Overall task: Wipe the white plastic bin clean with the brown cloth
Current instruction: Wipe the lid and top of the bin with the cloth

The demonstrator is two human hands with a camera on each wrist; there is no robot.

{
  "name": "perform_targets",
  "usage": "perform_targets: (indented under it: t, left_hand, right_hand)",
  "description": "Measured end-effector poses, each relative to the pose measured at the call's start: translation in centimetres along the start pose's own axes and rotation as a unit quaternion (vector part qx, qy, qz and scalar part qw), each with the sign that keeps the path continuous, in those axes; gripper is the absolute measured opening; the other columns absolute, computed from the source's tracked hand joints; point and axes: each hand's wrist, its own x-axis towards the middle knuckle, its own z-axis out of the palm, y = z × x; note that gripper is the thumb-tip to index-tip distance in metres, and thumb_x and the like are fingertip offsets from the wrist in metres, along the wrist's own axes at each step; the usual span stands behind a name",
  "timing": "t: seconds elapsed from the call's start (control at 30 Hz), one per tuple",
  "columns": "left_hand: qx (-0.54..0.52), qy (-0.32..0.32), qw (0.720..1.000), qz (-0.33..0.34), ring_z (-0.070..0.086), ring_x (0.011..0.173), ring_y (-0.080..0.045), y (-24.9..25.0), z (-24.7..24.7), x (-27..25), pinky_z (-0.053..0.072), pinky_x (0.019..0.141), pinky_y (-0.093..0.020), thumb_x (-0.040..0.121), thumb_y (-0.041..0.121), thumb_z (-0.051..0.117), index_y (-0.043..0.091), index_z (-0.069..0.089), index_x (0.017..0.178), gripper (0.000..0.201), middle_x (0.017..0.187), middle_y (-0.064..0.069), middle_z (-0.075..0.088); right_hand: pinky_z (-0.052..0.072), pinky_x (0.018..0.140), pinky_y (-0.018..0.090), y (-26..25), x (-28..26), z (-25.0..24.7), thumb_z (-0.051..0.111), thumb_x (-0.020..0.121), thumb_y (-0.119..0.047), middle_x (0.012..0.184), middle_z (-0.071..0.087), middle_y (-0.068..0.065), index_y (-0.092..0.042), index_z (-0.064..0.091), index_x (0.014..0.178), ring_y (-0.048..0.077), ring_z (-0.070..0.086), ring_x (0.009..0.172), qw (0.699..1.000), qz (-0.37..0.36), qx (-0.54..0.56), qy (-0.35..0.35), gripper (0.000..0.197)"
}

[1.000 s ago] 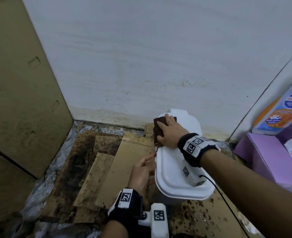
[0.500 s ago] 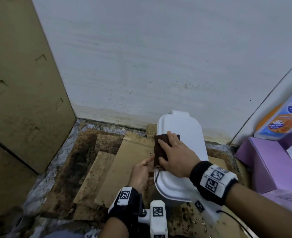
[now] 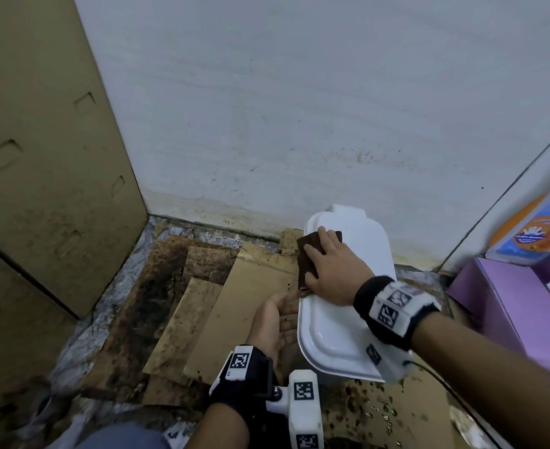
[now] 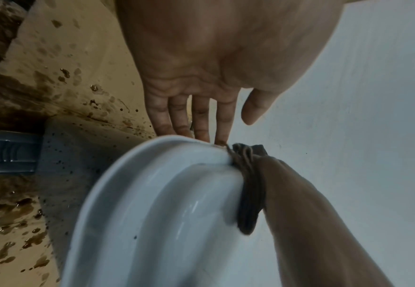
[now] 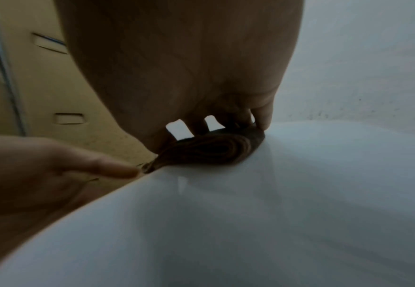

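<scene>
- The bin is standing on the floor against the wall, its smooth, glossy white lid facing up; the long axis is running from the person toward the wall.
- Its inside is not showing, so I cannot tell what it holds.
- The right hand is lying flat, fingers straight, pressing the cloth onto the lid's far left edge.
- The cloth, brown and folded, is hanging partly over that edge.
- The left hand is released, fingers straight, its tips touching the bin's left rim just below the cloth.
- Stained cardboard sheets are lying flat left of the bin.
</scene>
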Motion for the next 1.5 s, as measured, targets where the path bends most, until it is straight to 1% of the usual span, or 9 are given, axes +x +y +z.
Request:
perform_targets:
  t: [0.2,0.33,0.6,0.73,0.87,1.03,1.17,1.33,1.5]
  left_hand:
    - [0.011,-0.007,1.0,0.0,0.06,0.077,-0.018,0.2,0.2,-1.4,0.047,0.061,-0.029,0.106,0.039,0.038,0.014,0.07,0.11,0.04,0.091,-0.004,0.068]
    - [0.029,0.001,1.0,0.008,0.061,0.081,-0.019,-0.3,-0.1,-2.3,0.05,0.067,-0.03,0.107,0.035,0.038,0.011,0.067,0.098,0.039,0.094,-0.007,0.066]
    - [0.059,-0.006,0.998,0.014,0.061,0.086,-0.02,-1.2,-1.1,-3.5,0.052,0.077,-0.034,0.107,0.035,0.038,0.02,0.068,0.095,0.036,0.095,-0.005,0.068]
    - [0.045,-0.021,0.999,0.007,0.06,0.089,-0.021,-1.5,-1.4,-3.4,0.05,0.098,-0.042,0.107,0.035,0.038,0.014,0.068,0.106,0.036,0.098,-0.007,0.066]
    - [0.033,-0.034,0.999,-0.007,0.06,0.09,-0.021,-1.5,-1.6,-3.2,0.051,0.078,-0.034,0.107,0.037,0.037,0.012,0.063,0.115,0.037,0.1,-0.008,0.065]
    - [0.049,-0.045,0.998,-0.007,0.06,0.096,-0.025,-1.6,-1.9,-2.7,0.049,0.097,-0.039,0.107,0.039,0.035,0.013,0.068,0.104,0.043,0.102,-0.011,0.066]
    - [0.051,-0.049,0.997,-0.012,0.06,0.103,-0.027,-1.6,-2.0,-2.5,0.047,0.102,-0.041,0.107,0.039,0.035,0.012,0.068,0.108,0.043,0.112,-0.015,0.066]
    - [0.05,-0.053,0.997,-0.007,0.063,0.089,-0.022,-1.7,-1.6,-2.7,0.051,0.079,-0.031,0.108,0.038,0.035,0.011,0.066,0.105,0.041,0.099,-0.012,0.068]
    - [0.043,-0.037,0.998,0.006,0.063,0.082,-0.022,-1.8,-1.6,-2.7,0.053,0.079,-0.032,0.108,0.035,0.037,0.008,0.066,0.102,0.04,0.093,-0.011,0.068]
  right_hand:
    - [0.013,0.118,0.047,-3.8,-7.2,3.7,0.011,0.074,-0.046,0.159,0.005,0.021,-0.011,0.031,0.147,0.036,0.005,0.148,0.998,0.009,0.036,0.049,0.083]
    - [0.021,0.116,0.047,-5.3,-9.5,5.8,0.023,0.073,-0.036,0.157,0.023,0.018,-0.014,0.045,0.14,0.034,0.017,0.146,0.989,0.044,0.093,0.109,0.074]
    - [-0.004,0.119,0.036,-3.7,-11.6,6.3,0.046,0.091,-0.034,0.162,-0.007,-0.001,-0.031,0.025,0.148,0.018,-0.012,0.149,0.982,0.004,0.155,0.108,0.061]
    - [0.0,0.12,0.041,-4.0,-10.7,6.6,0.043,0.096,-0.034,0.162,-0.008,0.005,-0.03,0.026,0.148,0.026,-0.013,0.148,0.987,0.011,0.116,0.109,0.055]
    - [0.006,0.121,0.046,-4.5,-8.7,5.9,0.042,0.096,-0.029,0.161,-0.003,0.014,-0.02,0.032,0.145,0.033,-0.007,0.148,0.989,0.026,0.098,0.105,0.05]
    - [0.007,0.119,0.045,-4.8,-5.9,4.6,0.046,0.091,-0.018,0.161,0.0,0.015,-0.018,0.037,0.139,0.034,-0.006,0.148,0.982,0.062,0.143,0.109,0.049]
    - [0.028,0.112,0.045,-4.3,-5.9,3.6,0.058,0.085,-0.021,0.159,0.006,0.014,-0.02,0.032,0.143,0.034,0.011,0.145,0.97,0.102,0.178,0.133,0.063]
    - [0.039,0.096,0.045,-3.1,-7.2,2.9,0.068,0.076,-0.046,0.131,0.043,0.014,-0.016,0.037,0.133,0.036,0.04,0.121,0.943,0.233,0.196,0.133,0.072]
    - [0.044,0.08,0.03,-1.1,-7.6,2.3,0.082,0.07,-0.03,0.114,0.063,0.008,-0.011,0.051,0.122,0.027,0.058,0.109,0.869,0.26,0.412,0.086,0.063]
